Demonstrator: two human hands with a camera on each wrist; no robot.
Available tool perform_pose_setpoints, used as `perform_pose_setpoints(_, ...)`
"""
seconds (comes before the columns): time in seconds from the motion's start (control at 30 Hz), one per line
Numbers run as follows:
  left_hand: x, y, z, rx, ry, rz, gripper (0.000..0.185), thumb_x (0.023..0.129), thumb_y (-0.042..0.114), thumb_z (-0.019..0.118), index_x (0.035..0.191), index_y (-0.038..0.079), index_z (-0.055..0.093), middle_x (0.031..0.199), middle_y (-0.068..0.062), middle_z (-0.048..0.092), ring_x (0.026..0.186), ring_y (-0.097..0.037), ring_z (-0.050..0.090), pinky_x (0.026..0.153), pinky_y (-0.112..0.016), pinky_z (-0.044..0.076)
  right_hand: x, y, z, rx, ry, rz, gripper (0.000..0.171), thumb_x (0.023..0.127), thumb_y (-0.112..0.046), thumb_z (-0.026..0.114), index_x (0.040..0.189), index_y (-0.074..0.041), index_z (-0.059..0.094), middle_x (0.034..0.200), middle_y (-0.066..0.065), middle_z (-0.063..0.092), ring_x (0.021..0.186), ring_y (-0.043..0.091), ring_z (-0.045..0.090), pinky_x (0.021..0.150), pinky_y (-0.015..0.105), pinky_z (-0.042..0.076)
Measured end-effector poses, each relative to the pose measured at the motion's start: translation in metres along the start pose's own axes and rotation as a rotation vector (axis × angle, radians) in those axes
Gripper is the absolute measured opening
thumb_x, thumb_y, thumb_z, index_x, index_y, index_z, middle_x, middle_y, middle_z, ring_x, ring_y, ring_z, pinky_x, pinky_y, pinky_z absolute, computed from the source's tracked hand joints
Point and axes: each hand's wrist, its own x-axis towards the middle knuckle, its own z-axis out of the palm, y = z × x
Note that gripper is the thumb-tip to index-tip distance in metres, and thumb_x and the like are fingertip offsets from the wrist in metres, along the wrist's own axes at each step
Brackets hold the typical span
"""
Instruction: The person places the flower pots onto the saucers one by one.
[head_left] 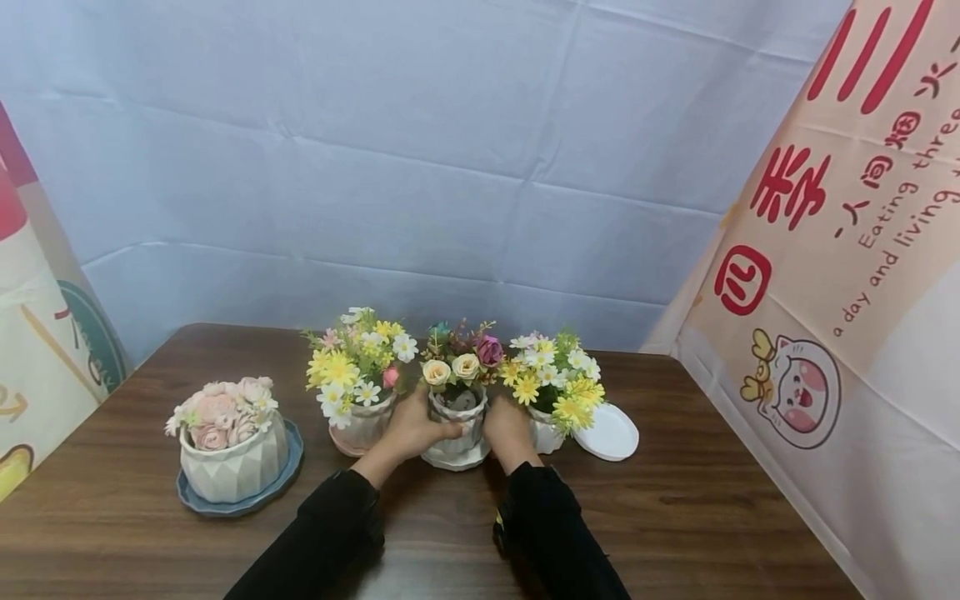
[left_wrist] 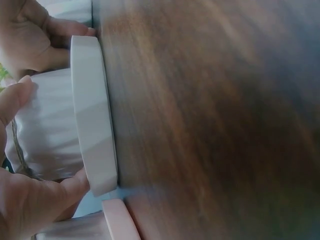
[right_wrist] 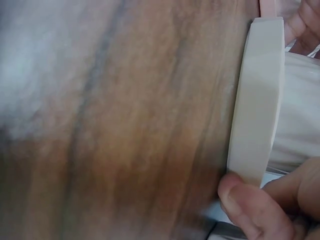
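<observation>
A white flowerpot with cream and purple flowers stands upright over a white saucer in the middle of the table. My left hand grips this pot from the left, its thumb across the front and the other fingers around the side. At the saucer's right edge, my right hand holds the rim with bent fingers; one fingertip lies on the white saucer in the right wrist view. The fluted pot wall and my left fingers show in the left wrist view.
Close on the left, a pot of daisies sits on a pink saucer. Another daisy pot stands right, partly before a bare white saucer. Farther left, a wide pot of pink roses rests on a blue saucer.
</observation>
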Motion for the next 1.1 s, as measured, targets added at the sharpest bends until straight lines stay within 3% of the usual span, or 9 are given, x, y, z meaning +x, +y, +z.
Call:
perform_pose_setpoints(0.43,-0.0004,-0.0008,0.0013,0.023,-0.016,-0.007,0.097,0.069,0.024,0.080,0.140,-0.013,0.024,0.128,-0.033,0.044,0.115,-0.043,0.046,0.093,-0.049,0.040,0.0027,-0.0005,0.0031,0.038,-0.049,0.036,0.021,0.093,-0.005,0.050,0.073,-0.003,0.059,0.065,0.011,0.052,0.061,0.027,0.056,0.053,0.035,0.041)
perform_pose_setpoints(0.77,-0.0017,-0.0050,0.0000,-0.017,-0.014,-0.029,0.099,0.070,0.025,0.080,0.141,-0.010,0.023,0.131,-0.031,0.043,0.115,-0.042,0.046,0.092,-0.048,0.041,0.0024,-0.0017,0.0046,0.002,-0.034,0.032,0.026,0.091,-0.005,0.053,0.065,-0.003,0.058,0.066,0.012,0.057,0.065,0.030,0.059,0.057,0.039,0.049)
perform_pose_setpoints(1.1,-0.0008,-0.0004,-0.0002,-0.017,-0.012,-0.022,0.097,0.069,0.024,0.081,0.140,-0.010,0.026,0.129,-0.031,0.045,0.114,-0.041,0.047,0.092,-0.047,0.041,0.0051,0.0019,0.0001,0.018,-0.141,0.078,0.025,0.091,-0.008,0.053,0.068,-0.006,0.060,0.070,0.011,0.058,0.067,0.028,0.059,0.059,0.036,0.048)
